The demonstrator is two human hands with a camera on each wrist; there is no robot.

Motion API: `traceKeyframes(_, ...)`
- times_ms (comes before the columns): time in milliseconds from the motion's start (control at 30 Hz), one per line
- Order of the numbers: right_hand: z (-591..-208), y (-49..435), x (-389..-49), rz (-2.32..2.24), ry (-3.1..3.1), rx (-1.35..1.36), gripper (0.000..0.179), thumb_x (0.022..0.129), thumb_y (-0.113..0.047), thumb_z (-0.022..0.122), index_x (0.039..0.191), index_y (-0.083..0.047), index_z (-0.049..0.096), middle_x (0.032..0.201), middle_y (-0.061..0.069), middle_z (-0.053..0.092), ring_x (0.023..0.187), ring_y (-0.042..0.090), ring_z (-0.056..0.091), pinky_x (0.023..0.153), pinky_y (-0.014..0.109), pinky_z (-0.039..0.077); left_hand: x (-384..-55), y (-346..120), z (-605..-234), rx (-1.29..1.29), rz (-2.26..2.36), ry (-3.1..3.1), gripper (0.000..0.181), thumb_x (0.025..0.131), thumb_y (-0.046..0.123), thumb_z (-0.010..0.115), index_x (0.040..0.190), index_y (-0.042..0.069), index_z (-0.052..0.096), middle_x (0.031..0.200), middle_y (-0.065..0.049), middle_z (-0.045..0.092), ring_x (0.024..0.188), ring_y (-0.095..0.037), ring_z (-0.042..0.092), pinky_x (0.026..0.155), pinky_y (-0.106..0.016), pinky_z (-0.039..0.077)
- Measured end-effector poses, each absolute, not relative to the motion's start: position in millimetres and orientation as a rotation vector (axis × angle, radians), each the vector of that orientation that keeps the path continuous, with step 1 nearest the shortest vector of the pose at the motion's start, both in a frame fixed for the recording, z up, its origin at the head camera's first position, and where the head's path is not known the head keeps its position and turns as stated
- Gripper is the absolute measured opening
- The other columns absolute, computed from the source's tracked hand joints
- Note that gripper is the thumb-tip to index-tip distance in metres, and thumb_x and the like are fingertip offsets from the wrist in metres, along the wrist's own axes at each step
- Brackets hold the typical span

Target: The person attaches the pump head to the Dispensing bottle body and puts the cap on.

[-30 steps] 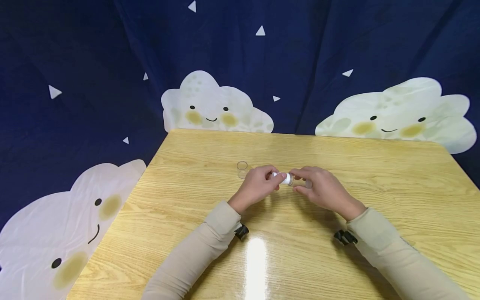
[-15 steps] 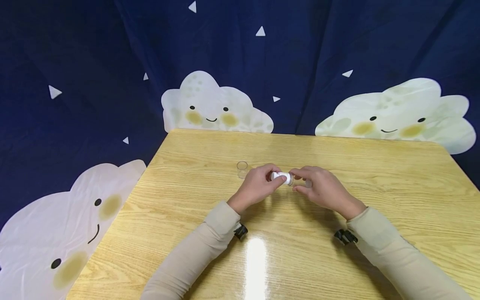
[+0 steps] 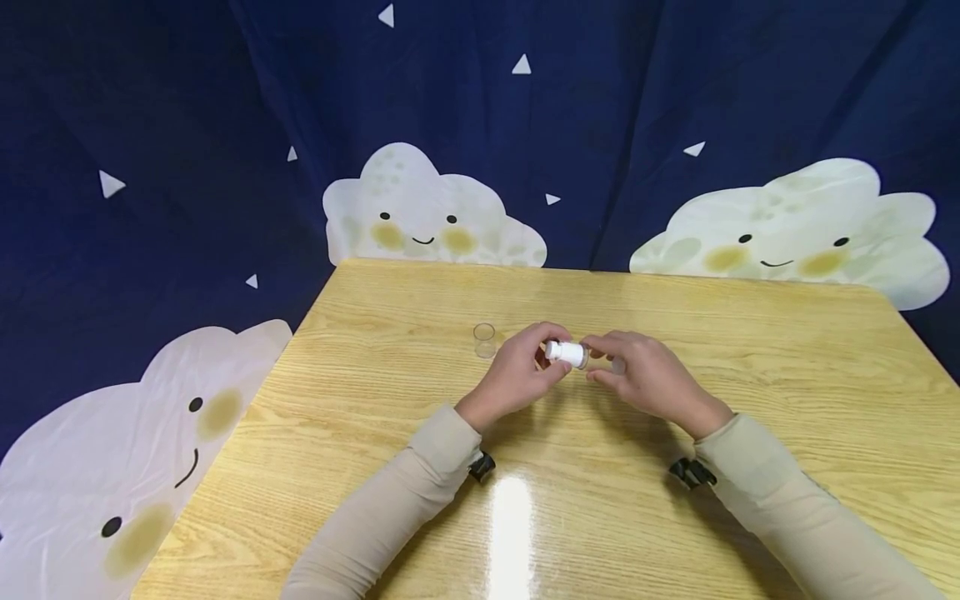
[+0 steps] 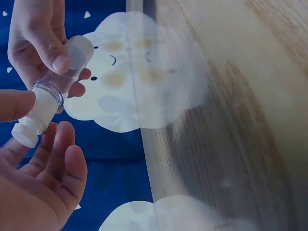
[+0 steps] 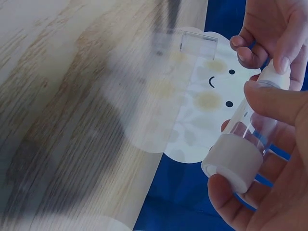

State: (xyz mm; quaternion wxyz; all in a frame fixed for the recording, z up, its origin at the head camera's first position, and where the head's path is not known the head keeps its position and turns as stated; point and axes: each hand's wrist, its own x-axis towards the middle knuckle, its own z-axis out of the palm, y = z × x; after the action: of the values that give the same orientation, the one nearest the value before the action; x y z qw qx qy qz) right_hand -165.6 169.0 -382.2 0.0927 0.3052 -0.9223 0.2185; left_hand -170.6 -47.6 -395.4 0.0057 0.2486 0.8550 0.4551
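Observation:
A small clear pump bottle (image 5: pixel 236 159) with a white base and a white pump head (image 3: pixel 566 353) is held tilted between both hands above the table. My right hand (image 3: pixel 651 375) grips its clear body, thumb across the top and fingers underneath. At the pump-head end, my left hand (image 3: pixel 516 371) has its thumb against the white collar (image 4: pixel 44 107) and its fingers loosely curled round and below. Some left fingertips are hidden behind the bottle in the head view. A clear round cap (image 3: pixel 484 342) stands on the table just beyond the left hand.
The wooden table (image 3: pixel 360 350) reaches back to a dark blue curtain (image 3: pixel 465 92) printed with white clouds and triangles. Light glares off the near middle of the tabletop. Each wrist carries a black strap (image 3: pixel 482 467).
My left thumb has slid off the top of the white pump head to its lower side, and more of the head shows. The right hand stays around the bottle, nearly still.

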Motion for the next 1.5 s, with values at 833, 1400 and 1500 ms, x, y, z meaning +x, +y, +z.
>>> traceKeyframes(833, -381.6, 164.6, -164.0, 0.601, -2.762, 0.914, 0.041, 0.086, -0.015, 0.077, 0.125, -0.008, 0.068, 0.1, 0.007, 0.074, 0.063, 0.004, 0.048, 0.062, 0.025, 0.045, -166.4, -50.0, -389.9, 0.493, 1.426, 2.706, 0.025, 0.097, 0.042, 0.059, 0.091, 0.019, 0.067, 0.065, 0.005, 0.051, 0.054, -0.008, 0.046, 0.053, -0.022, 0.038)
traceKeyframes(1400, -381.7, 163.6, -164.3, 0.602, -2.75, 0.926, 0.041, 0.085, -0.014, 0.077, 0.124, -0.007, 0.068, 0.099, 0.007, 0.074, 0.064, 0.005, 0.05, 0.061, 0.026, 0.046, -165.9, -52.5, -389.1, 0.526, 1.427, 2.678, 0.025, 0.097, 0.037, 0.061, 0.107, 0.015, 0.068, 0.082, 0.001, 0.065, 0.064, -0.009, 0.056, 0.055, -0.022, 0.046)
traceKeyframes(1500, -380.3, 164.6, -165.4, 0.608, -2.751, 0.918, 0.041, 0.085, -0.013, 0.078, 0.124, -0.006, 0.068, 0.1, 0.009, 0.074, 0.065, 0.008, 0.053, 0.062, 0.028, 0.046, -165.5, -52.7, -388.8, 0.571, 1.451, 2.634, 0.024, 0.096, 0.032, 0.063, 0.113, 0.015, 0.064, 0.093, -0.001, 0.067, 0.07, -0.01, 0.058, 0.057, -0.023, 0.049)
